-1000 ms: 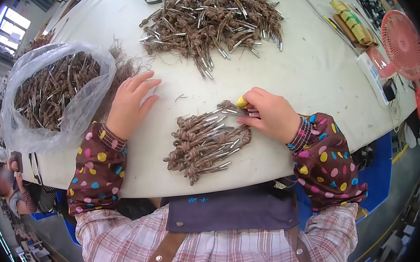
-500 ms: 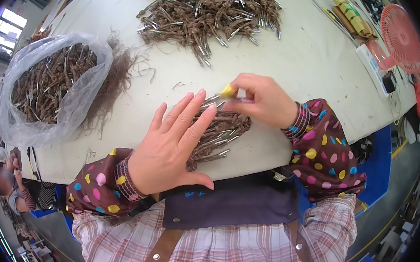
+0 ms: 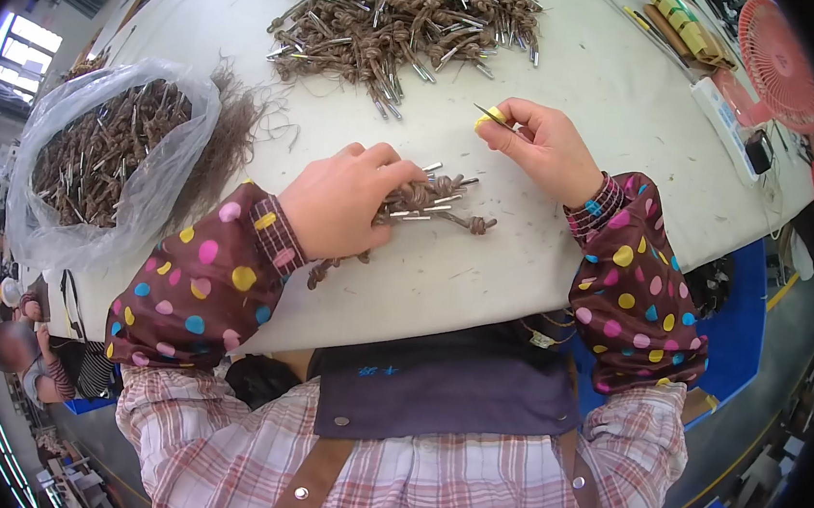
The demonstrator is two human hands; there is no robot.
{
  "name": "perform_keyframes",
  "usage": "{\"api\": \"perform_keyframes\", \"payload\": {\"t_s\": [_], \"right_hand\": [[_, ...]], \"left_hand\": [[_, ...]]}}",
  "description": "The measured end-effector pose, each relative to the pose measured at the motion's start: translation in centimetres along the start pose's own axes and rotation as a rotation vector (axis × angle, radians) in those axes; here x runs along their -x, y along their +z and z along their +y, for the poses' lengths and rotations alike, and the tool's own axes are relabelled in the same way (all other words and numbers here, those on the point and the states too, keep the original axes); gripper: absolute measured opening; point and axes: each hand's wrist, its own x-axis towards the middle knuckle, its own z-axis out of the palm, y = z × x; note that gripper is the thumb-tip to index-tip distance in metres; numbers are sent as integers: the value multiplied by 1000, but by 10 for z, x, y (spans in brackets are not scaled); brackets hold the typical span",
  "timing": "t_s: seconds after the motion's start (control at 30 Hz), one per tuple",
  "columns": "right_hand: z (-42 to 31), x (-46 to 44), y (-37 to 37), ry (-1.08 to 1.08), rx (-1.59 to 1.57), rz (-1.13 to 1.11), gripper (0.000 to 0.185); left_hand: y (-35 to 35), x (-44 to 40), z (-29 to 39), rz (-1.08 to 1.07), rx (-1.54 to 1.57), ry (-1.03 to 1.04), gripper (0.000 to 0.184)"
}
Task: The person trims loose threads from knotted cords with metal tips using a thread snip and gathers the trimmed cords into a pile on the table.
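My left hand is curled over a small heap of brown knotted cords with silvery metal tips. Its fingers close round part of the heap; several cords stick out to the right and below. Up and to the right, my right hand, apart from the cords, pinches a thin, pointed metal tool. Something yellow shows at those fingertips; whether it belongs to the tool or covers a finger I cannot tell.
A large pile of similar cords lies at the back. On the left stands a clear plastic bag full of them, beside loose brown threads. A pink fan and white power strip are at right. Another person sits far left.
My left hand has gone from flat and spread to curled over the cords, which now lie gathered and shifted. My right hand has moved up and right, away from the heap, with the pointed tool.
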Motion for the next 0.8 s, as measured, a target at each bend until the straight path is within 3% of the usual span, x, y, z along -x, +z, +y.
{"api": "perform_keyframes", "payload": {"t_s": [0.17,0.23,0.3,0.4,0.53,0.63,0.8], "right_hand": [[-6,2,-3,-5,18,28,31],[-6,3,-2,-4,-4,19,25],[-7,3,-2,-10,4,10,22],[-10,4,-3,-28,41,9,22],[-8,4,0,-38,24,14,22],[-7,4,2,-26,30,7,21],[-9,3,1,6,39,-8,30]], "left_hand": [[-23,-2,-20,158,212,-57,39],[-36,6,-19,203,445,-34,40],[-56,15,-16,-17,439,-219,53],[-50,25,-20,77,357,70,72],[-32,34,-28,-33,177,61,107],[-7,36,-20,10,116,64,110],[17,30,10,27,-118,-64,92]]}}
